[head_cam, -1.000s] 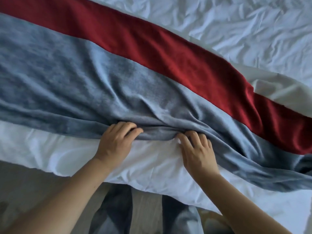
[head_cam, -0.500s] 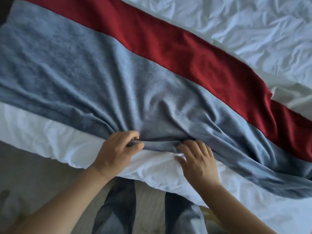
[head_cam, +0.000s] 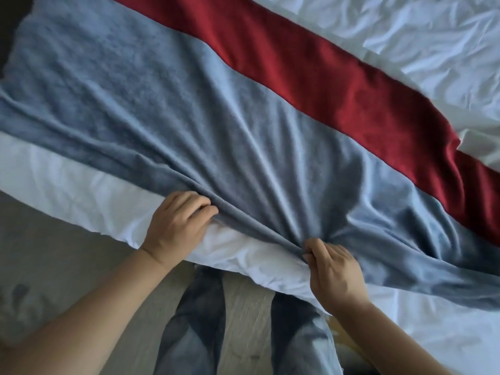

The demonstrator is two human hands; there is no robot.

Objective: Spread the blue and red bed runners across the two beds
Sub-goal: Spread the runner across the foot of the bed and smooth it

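Observation:
A blue bed runner (head_cam: 167, 109) lies diagonally across the white bed (head_cam: 81, 190), creased into folds that fan out from its near edge. A red bed runner (head_cam: 319, 77) lies along its far side, touching it. My left hand (head_cam: 176, 226) grips the blue runner's near edge with curled fingers. My right hand (head_cam: 332, 269) pinches the same edge a little further right, where the folds gather.
Rumpled white bedding (head_cam: 405, 31) fills the far right. The bed's near edge overhangs a pale wood floor (head_cam: 54, 266). My legs in blue jeans (head_cam: 194, 320) stand against the bed, between my arms.
Both hands have pulled the blue runner's near edge toward me and to the right. More of the runner now lies flat, and fresh folds radiate from my right hand.

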